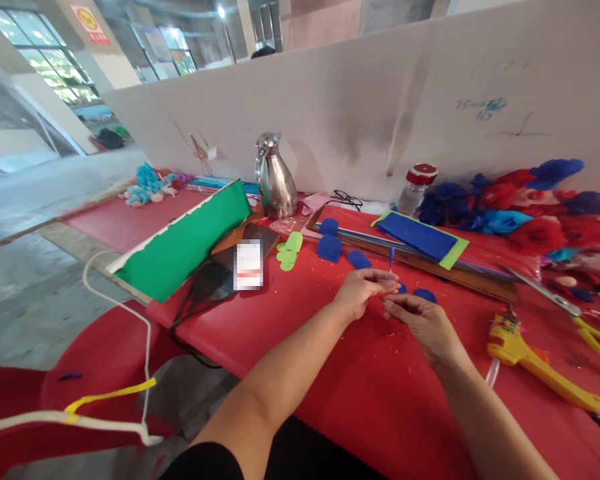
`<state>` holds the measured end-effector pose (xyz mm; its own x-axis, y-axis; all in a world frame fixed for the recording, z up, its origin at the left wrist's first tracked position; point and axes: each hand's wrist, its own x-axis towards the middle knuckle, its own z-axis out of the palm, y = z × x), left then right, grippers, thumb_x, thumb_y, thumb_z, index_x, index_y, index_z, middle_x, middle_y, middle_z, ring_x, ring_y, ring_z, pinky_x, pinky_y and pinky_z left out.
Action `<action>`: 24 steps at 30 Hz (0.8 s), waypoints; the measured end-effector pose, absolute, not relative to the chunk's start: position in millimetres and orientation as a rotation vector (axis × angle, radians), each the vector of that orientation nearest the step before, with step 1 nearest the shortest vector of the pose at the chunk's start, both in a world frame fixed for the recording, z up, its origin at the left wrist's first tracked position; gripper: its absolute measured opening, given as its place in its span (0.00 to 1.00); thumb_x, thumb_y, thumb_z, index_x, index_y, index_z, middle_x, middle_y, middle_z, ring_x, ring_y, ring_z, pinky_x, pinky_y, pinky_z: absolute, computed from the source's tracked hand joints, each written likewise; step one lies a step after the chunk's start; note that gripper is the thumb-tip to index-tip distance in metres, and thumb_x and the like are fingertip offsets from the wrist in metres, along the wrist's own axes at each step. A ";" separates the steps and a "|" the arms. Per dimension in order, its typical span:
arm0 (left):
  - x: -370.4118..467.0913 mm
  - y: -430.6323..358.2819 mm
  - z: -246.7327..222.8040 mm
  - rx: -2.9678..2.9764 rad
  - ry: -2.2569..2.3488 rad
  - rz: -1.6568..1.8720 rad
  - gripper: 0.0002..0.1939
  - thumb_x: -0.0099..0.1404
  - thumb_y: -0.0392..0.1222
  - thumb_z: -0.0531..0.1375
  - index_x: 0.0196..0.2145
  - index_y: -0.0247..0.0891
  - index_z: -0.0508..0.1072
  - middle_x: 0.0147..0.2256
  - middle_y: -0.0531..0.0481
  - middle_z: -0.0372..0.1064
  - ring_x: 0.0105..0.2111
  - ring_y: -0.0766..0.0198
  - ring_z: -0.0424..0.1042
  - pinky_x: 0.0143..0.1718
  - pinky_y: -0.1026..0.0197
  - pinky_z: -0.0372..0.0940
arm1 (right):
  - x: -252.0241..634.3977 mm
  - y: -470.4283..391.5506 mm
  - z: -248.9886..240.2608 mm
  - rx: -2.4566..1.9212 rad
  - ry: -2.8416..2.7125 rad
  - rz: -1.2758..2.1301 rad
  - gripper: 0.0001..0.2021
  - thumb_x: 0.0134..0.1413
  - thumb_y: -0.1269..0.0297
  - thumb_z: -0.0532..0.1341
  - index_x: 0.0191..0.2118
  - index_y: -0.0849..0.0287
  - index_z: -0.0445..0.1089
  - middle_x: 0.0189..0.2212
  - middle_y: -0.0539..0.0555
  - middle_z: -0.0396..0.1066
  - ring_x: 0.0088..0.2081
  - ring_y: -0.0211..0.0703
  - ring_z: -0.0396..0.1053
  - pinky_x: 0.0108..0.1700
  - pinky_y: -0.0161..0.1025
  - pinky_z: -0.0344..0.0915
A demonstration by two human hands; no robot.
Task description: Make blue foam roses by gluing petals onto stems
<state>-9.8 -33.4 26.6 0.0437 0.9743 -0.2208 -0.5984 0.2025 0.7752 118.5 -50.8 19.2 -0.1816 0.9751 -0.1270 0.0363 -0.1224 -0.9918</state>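
Close together over the red table [290,333], my two hands meet at the fingertips. My left hand [359,291] is closed in a pinch on a thin pale stick with a blue tip [392,255], which points upward. Just to its right, my right hand [423,325] is also pinched; whatever sits between its fingers is too small to make out. Blue petal-shaped pieces [329,248] lie beyond the left hand, and another blue piece [425,295] is partly hidden behind the right. Light-green rounded pieces [290,251] rest farther left.
A yellow glue gun [540,363] and yellow-handled scissors [575,310] lie at right, near red and blue flowers [535,220]. Blue and green sheets [420,237] top a stack behind my hands. A metal jug [276,179], lidded jar [416,187] and green panel [185,247] stand farther back.
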 end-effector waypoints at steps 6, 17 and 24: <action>-9.4 -35.7 27.5 0.574 0.838 1.331 0.06 0.41 0.28 0.66 0.21 0.32 0.75 0.22 0.52 0.72 0.25 0.68 0.70 0.43 0.54 0.62 | 117.0 -52.7 22.3 -1.237 -1.323 1.410 0.14 0.30 0.53 0.70 0.22 0.58 0.74 0.21 0.51 0.71 0.29 0.42 0.66 0.39 0.42 0.62; -9.7 -33.5 25.1 0.537 0.838 1.335 0.09 0.40 0.29 0.69 0.21 0.32 0.74 0.23 0.52 0.72 0.24 0.68 0.70 0.42 0.54 0.63 | 115.7 -54.2 23.0 -1.229 -1.328 1.417 0.17 0.30 0.50 0.70 0.24 0.59 0.74 0.21 0.52 0.70 0.29 0.43 0.67 0.38 0.42 0.63; -10.8 -32.4 23.8 0.518 0.850 1.366 0.08 0.42 0.30 0.68 0.22 0.32 0.74 0.24 0.50 0.73 0.24 0.67 0.70 0.41 0.55 0.63 | 115.9 -52.4 16.2 -1.236 -1.370 1.349 0.18 0.33 0.49 0.69 0.29 0.59 0.75 0.22 0.52 0.71 0.28 0.43 0.67 0.36 0.41 0.63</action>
